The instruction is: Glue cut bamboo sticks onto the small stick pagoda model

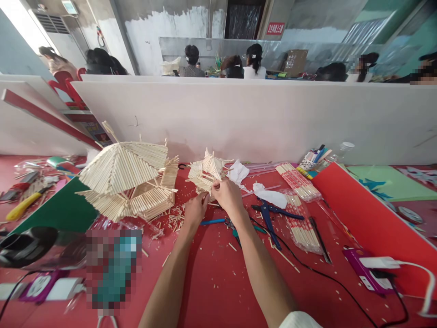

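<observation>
A small pavilion model (205,171) made of thin wooden sticks stands at the middle of the red table. My right hand (227,195) is at its front right edge, thumb and fingers closed in a pinch. What lies between those fingertips is too small to make out. Lower and to the left, my left hand (196,209) has its fingers closed at the model's front base, which they partly hide. A larger stick pavilion (128,175) with a wide, ribbed roof stands to the left. Cut stick bits (175,219) lie scattered beside my left hand.
Blue-handled pliers (213,222) and a dark blue cutter (268,223) lie right of my hands. Bagged stick bundles (303,223), a black pen-like tool (319,239) and a cable are farther right. A white partition (256,118) borders the back; several people sit beyond.
</observation>
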Available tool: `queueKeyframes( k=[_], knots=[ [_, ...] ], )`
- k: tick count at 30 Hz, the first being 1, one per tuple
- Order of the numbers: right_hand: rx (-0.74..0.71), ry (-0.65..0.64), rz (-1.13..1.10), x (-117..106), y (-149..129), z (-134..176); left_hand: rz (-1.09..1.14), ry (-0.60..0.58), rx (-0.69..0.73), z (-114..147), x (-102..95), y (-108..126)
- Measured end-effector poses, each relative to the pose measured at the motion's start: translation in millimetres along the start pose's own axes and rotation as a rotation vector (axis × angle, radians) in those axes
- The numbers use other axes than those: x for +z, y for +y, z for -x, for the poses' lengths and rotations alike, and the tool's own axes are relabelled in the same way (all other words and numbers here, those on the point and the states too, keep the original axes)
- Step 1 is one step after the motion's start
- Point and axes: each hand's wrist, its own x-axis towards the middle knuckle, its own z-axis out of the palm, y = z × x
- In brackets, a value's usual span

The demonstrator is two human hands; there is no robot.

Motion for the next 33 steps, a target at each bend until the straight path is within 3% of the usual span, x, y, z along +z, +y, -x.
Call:
queueKeyframes(
  k=[21,33],
  knots=[
    [-0.074,-0.007,0.086,-5.1,1.7,2.1,-0.024,0.001,0.033,-0.6,5.5,-1.8],
    [-0.074,0.041,0.045,4.4,3.8,-2.2,-0.018,-0.026,0.019,-0.4,3.1,-0.2]
  ],
)
